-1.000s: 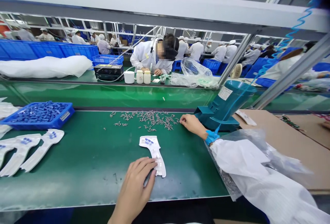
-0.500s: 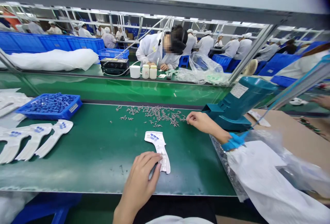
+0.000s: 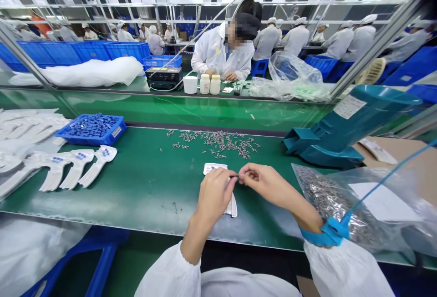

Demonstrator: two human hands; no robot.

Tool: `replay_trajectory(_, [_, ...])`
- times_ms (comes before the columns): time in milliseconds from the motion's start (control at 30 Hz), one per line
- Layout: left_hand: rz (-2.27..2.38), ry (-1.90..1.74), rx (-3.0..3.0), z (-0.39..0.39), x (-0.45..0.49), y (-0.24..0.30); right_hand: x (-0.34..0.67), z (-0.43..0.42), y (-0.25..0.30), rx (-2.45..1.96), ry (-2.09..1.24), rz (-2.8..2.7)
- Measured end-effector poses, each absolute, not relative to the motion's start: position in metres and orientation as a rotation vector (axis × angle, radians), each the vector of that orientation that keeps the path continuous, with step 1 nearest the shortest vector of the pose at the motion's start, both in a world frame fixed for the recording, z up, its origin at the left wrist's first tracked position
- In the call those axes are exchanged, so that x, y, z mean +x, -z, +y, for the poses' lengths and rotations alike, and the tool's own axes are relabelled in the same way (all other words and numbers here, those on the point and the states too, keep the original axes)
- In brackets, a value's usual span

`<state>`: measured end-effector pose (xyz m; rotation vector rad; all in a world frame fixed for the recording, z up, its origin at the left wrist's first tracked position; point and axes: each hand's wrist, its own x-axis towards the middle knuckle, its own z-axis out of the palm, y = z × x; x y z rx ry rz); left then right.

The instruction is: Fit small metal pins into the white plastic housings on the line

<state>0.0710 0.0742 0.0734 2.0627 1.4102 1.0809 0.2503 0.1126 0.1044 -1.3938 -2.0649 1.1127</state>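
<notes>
My left hand [image 3: 212, 195] and my right hand [image 3: 263, 182] meet fingertip to fingertip above a white plastic handle-shaped shell [image 3: 232, 208]. Both are closed in a pinch around a tiny dark part, too small to name, held between them. The shell lies on the green bench, and my left hand covers its middle; bits of blue show at its upper end. Just beyond my hands, small metal pieces [image 3: 218, 141] are scattered loosely. A blue band with a cord circles my right wrist.
White shells with blue pieces [image 3: 99, 166] lie in a row at left, by a blue tray [image 3: 91, 141] of small blue parts. At right stand a teal hopper-like holder [image 3: 355, 124] and a clear bag of metal pieces [image 3: 327, 197]. A co-worker [image 3: 221, 53] sits opposite.
My right hand has come back from the edge of the scattered metal pieces to meet my left. My left hand has lifted from the shell's lower end. The view has shifted.
</notes>
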Motion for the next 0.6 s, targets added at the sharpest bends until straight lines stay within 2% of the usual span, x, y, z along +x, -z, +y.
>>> replay_trajectory(233, [1.356,-1.129,1.934,0.072,0.071,-0.071,0.251,0.114,-0.107,-1.318,-1.068,-2.023])
replay_trajectory(467, [1.270,-1.229,1.762,0.070,0.073,-0.078,0.247,0.111,-0.103,-1.266,-1.161,-1.896])
replay_trajectory(600, [1.260,-1.236,1.645,0.070,0.074,-0.077,0.244,0.103,-0.107,-1.242,-1.044,-1.975])
